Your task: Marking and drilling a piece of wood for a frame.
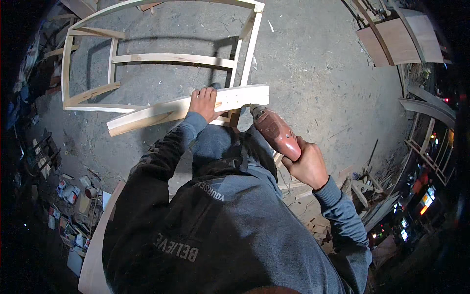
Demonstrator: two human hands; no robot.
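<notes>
A pale wooden beam lies across in front of my body, its left end nearer to me than its right. My left hand grips it near the middle, fingers over the far edge. Several small dark marks dot the wood right of that hand. In my right hand is a red power drill, held by its rear end. The drill's nose points at the beam's near side, close to the right end. Whether a bit touches the wood, I cannot tell.
Beyond the beam a pale wooden frame with crossbars stands on the grey concrete floor. Wood panels lean at the far right. Offcuts lie near right, and cluttered cans and boxes near left. A long board runs beside my left side.
</notes>
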